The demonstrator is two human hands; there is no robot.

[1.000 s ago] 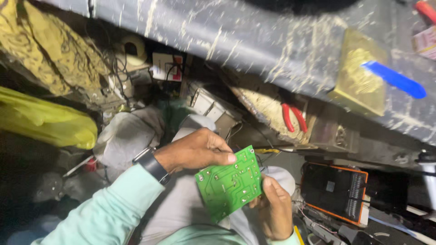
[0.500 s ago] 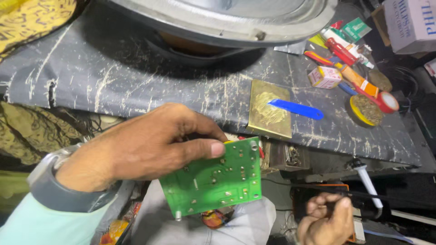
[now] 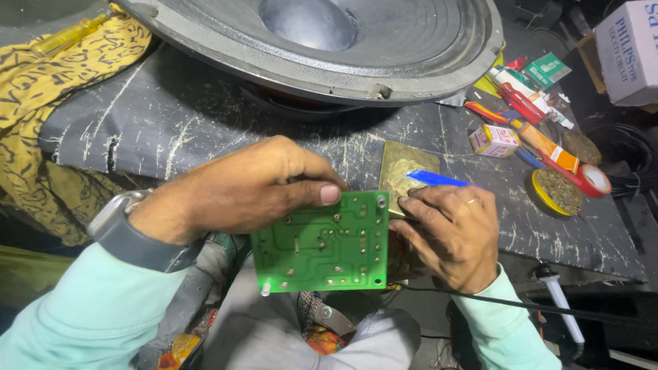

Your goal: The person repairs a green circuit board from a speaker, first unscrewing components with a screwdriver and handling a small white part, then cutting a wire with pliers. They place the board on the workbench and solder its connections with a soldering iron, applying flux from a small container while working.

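Hidden, far left: a yellow patterned cloth runs off the left edge; a yellow-handled tool lies on it, tip out of frame.
Left hand: closed on the top edge of the circuit board, thumb pressed on its green face; a grey wristwatch is half under the pale green sleeve.
Circuit board: green, rectangular, solder side up with silvery joints, held above the lap at the bench's front edge.
Speaker cone: large, grey, cut off at the top.
Right hand: fingers curled narrowly around something at the board's right edge; what it grips cannot be made out. A black cable leads away under it.
Brass plate: partly covered by the right hand, a blue-handled tool across it.
Containers: a small round yellow tin holds dark brown paste; a small box beside it is shut.
Far right: a white carton is cropped by the frame.
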